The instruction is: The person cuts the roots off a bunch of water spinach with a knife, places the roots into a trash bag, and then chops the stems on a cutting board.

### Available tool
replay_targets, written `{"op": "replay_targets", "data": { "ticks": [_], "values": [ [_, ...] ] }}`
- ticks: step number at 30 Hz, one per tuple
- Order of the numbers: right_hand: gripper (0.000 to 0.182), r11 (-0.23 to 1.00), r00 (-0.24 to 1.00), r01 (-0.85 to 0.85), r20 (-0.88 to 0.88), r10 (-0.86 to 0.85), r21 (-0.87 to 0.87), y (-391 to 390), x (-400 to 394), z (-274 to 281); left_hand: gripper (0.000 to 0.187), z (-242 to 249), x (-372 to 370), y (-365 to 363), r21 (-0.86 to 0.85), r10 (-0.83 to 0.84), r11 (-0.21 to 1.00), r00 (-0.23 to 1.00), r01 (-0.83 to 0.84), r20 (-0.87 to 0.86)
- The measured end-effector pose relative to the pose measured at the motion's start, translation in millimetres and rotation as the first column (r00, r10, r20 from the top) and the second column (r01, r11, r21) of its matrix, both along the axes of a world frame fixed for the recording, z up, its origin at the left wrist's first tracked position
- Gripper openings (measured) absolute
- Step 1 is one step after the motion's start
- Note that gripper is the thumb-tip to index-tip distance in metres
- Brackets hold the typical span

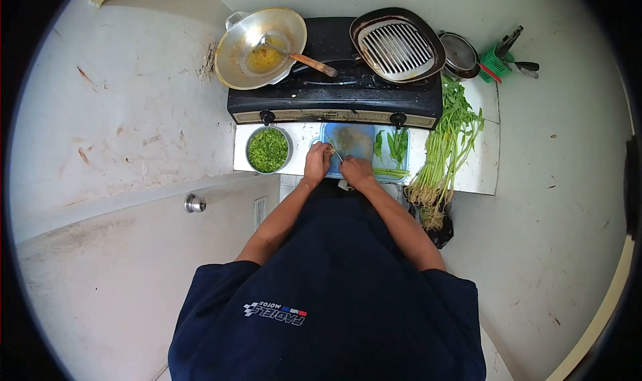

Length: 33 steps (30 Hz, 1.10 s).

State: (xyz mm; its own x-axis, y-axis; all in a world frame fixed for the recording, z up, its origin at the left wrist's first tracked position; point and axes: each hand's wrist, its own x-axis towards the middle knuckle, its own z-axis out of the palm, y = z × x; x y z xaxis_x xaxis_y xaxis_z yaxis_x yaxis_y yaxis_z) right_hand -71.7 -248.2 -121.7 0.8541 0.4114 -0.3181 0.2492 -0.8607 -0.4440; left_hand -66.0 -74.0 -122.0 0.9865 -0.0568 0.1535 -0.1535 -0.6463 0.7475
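White counter (478, 174), pale walls (120, 134); stove (334, 101) beyond blue board (330, 131). Your left hand (317, 162): fingers bunched, grip unclear; right hand (357, 171): fingers round knife (338, 156).

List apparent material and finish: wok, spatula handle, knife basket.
Wok: probably aluminium, worn satin; silvery-grey rim, dull sheen.
Spatula handle: looks like varnished wood; orange-brown, slight gloss.
Knife basket: likely moulded plastic; uniform bright green, slotted wall.

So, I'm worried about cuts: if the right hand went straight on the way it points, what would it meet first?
Probably the left hand, near its fingertips; the knife in the right hand angles toward them, though depth there is unclear.
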Motion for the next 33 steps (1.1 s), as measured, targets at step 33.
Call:
{"op": "replay_targets", "data": {
  "ticks": [33],
  "values": [
    [0.035, 0.996, 0.993, -0.010, 0.117, 0.000, 0.088, -20, -22, 15, 0.010, 8, -3, -2, -0.011, 0.010, 1.000, 0.999, -0.011, -0.032]
  ]
}}
